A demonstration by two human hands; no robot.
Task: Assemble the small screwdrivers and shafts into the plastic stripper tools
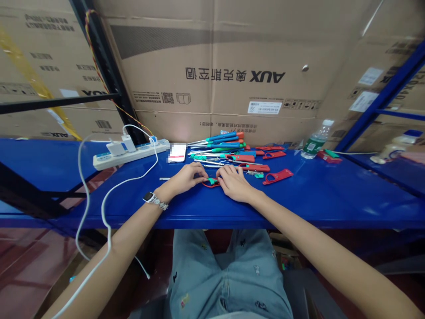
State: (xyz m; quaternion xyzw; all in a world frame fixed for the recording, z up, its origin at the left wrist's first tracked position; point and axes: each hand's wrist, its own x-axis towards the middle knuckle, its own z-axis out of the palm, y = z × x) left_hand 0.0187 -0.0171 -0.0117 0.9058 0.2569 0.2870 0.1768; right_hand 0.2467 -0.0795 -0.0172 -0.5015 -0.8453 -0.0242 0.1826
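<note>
At the middle of the blue shelf, my left hand (191, 178) has its thumb and fingers pinched on a small green plastic part (211, 180). This part lies in a red looped lighter handle shell (209, 186). My right hand (234, 182) is closed over the right end of the same shell, and its palm hides most of it. Just behind my hands lies a pile of long-nosed lighters (229, 144) with metal tubes and red, blue and green handles. A loose red handle half (278, 176) is to the right of my right hand.
A white power strip (133, 153) with plugs and trailing white cables (109, 190) is at the left. Beside it lies a phone (177, 153). A plastic bottle (317, 141) stands at the right. Large cardboard boxes (232, 53) wall off the back; a blue post (381, 97) rises at right.
</note>
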